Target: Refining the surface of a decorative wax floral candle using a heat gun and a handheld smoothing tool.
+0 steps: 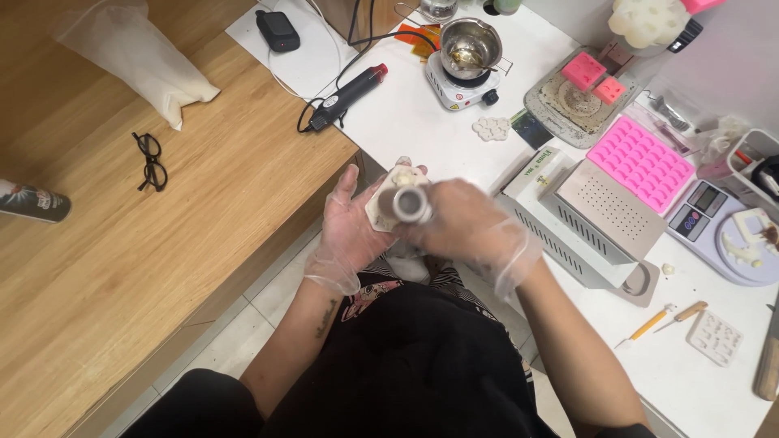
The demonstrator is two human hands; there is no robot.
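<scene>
you're working under bright, even indoor light that leaves only faint shadows on the white table (406, 122). your right hand (462, 223) is smeared by motion blur, glare glints off the metal pot (471, 45), and the edges bend with wide-angle distortion.

You have one view only, from the camera on your head, looking steeply down past your chest and lap. It sits close to your hands, which fill the middle. The wooden desk (122, 268) spreads to the left, the white desk (406, 122) runs far and right.
</scene>
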